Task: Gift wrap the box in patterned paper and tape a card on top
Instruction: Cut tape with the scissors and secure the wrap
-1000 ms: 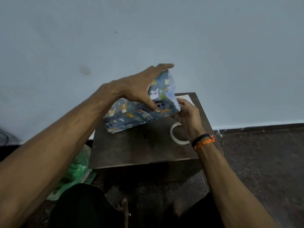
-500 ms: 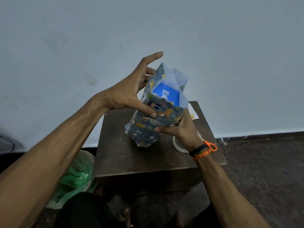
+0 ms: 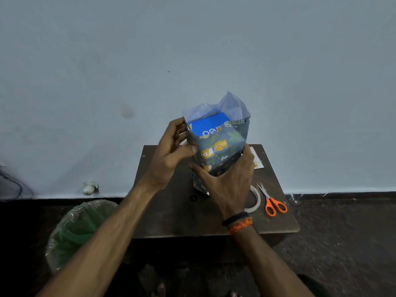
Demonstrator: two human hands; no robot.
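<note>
Paper [image 3: 222, 151], patterned with little animals, sleeves the blue box [image 3: 209, 125], whose top end shows inside the open, ruffled upper edge. Left of the bench [image 3: 171, 211], a bin [image 3: 79, 230] lined with a green bag stands on the floor. On the bench lie a tape roll [image 3: 256, 198], orange scissors [image 3: 272, 202] just right of it, and a card [image 3: 258, 160] at the far edge, partly behind the right hand [image 3: 227, 185]. Both hands hold the box upright above the bench: the left hand [image 3: 171, 155] has its grip curled round the left side, and the right wraps the lower front.
</note>
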